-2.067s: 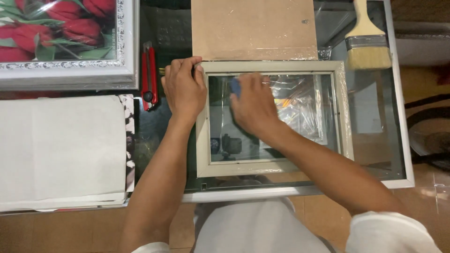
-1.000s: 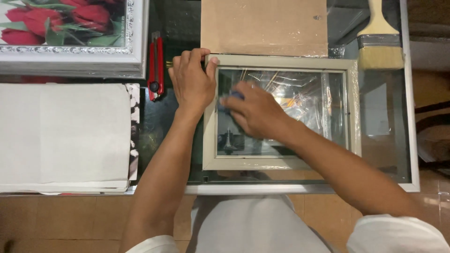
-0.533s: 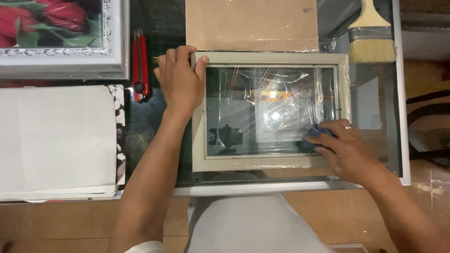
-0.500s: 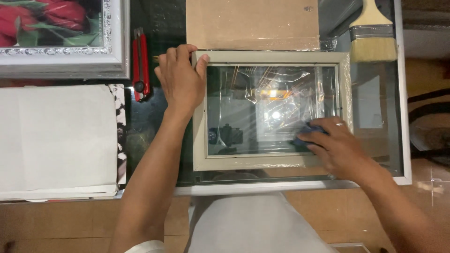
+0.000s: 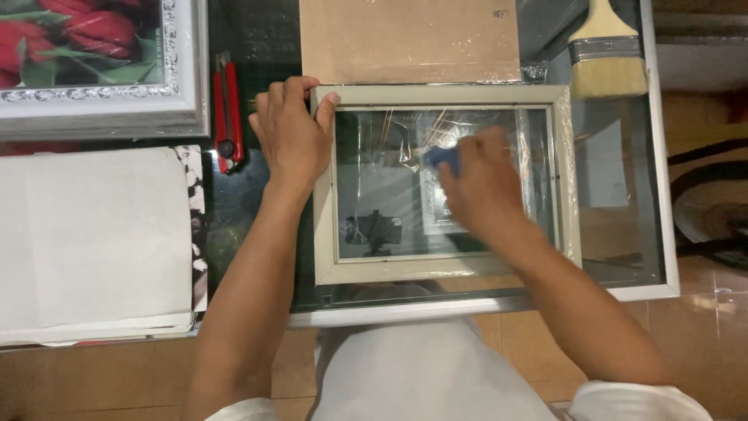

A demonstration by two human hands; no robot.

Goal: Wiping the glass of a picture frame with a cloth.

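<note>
A cream picture frame (image 5: 323,234) with a glass pane (image 5: 382,187) lies flat on a glass-topped table (image 5: 623,257). My left hand (image 5: 292,132) presses down on the frame's upper left corner, fingers spread over the rim. Over the middle of the pane, my right hand (image 5: 483,183) is closed around a small blue cloth (image 5: 442,158), and the hand is blurred. Clear plastic wrap covers the frame's right side.
A brown backing board (image 5: 409,39) lies just beyond the frame. A red utility knife (image 5: 227,109) rests left of my left hand. A wide paintbrush (image 5: 608,54) sits at the far right. A framed rose picture (image 5: 93,62) and a white paper stack (image 5: 93,242) fill the left.
My right hand has swept with the blue cloth from the pane's lower right corner up to its middle. My left hand has stayed on the frame's corner.
</note>
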